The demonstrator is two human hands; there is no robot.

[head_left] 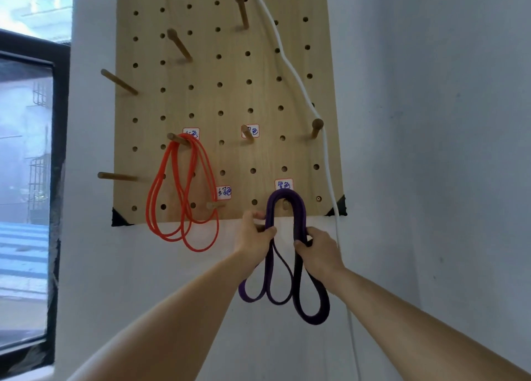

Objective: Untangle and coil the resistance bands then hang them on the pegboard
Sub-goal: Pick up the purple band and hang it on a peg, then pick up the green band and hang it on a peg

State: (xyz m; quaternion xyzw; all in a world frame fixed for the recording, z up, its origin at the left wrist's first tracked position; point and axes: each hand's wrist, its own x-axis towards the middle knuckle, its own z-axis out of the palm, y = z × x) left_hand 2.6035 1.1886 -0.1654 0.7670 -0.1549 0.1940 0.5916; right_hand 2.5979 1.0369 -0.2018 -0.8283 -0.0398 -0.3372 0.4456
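Forearms rise from the bottom edge. Leftward, thin orange tubing [150, 205] hangs coiled from a wooden peg [176, 138] on the pegboard [218, 93]. The left hand [254, 234] curls its grip round the left strand of the flat purple band [300, 217], and the right hand [319, 251] curls round the right strand. The band's arch curves over a low peg [286, 205]; whether they touch is unclear.

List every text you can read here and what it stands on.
"紫色": label on the pegboard, above the purple band.
"绿色", probably: label at the lower middle peg.
Label above the orange band: blurred, ends "色".
Label behind the middle peg: partly hidden, unreadable.
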